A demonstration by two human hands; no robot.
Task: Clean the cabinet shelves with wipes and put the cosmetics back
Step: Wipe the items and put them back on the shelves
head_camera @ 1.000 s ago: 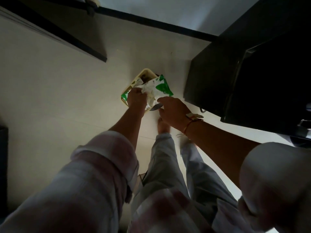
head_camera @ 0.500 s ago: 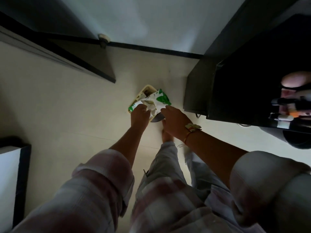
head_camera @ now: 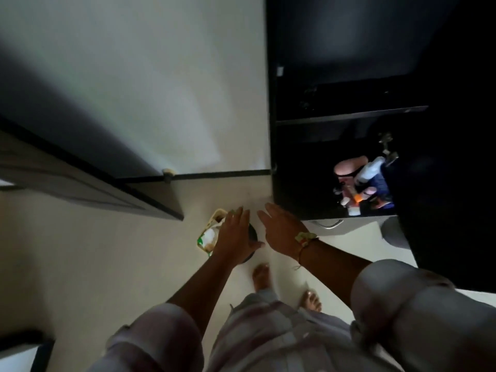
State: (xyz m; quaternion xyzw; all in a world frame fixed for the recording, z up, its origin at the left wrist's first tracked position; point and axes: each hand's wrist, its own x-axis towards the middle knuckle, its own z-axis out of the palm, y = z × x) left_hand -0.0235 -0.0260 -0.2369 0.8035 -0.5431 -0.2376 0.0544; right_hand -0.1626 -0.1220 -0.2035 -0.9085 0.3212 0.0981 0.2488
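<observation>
A green and white wipes pack [head_camera: 207,236] lies on a pale tray [head_camera: 215,214] on the floor, partly hidden behind my left hand [head_camera: 236,233]. That hand hovers over it with fingers straight and holds nothing. My right hand [head_camera: 281,229] is stretched out flat beside it, empty, pointing toward the dark cabinet [head_camera: 322,162]. Several cosmetics bottles and tubes [head_camera: 361,185] stand crowded on the cabinet's lower shelf at the right. The shelf above [head_camera: 349,116] looks bare, though it is very dark.
A dark round object [head_camera: 252,238] sits on the floor beside the tray, mostly covered by my left hand. An open dark door [head_camera: 112,194] stands at the left. My bare feet [head_camera: 261,276] are on the pale floor. A drawer handle [head_camera: 328,225] shows below the cabinet.
Both hands have let go of the wipes pack, which now lies on the tray. The hands have opened and risen, and my view has tilted up toward the cabinet shelves.
</observation>
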